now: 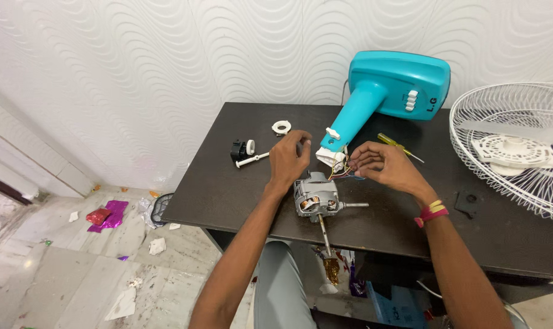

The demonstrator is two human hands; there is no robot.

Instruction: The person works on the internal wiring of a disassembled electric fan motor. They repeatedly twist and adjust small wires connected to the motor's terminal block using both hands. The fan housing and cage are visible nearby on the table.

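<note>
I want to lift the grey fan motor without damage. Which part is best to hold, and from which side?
Probably grip the motor by its metal housing, from above, fingers across front and back. The thin shaft sticks out sideways, and coloured wires at its far side run toward the right hand, so avoid those.

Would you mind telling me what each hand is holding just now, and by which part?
The right hand pinches the thin coloured wires near their loose ends. The left hand rests atop the grey metal fan motor; whether it has a grip cannot be told.
</note>
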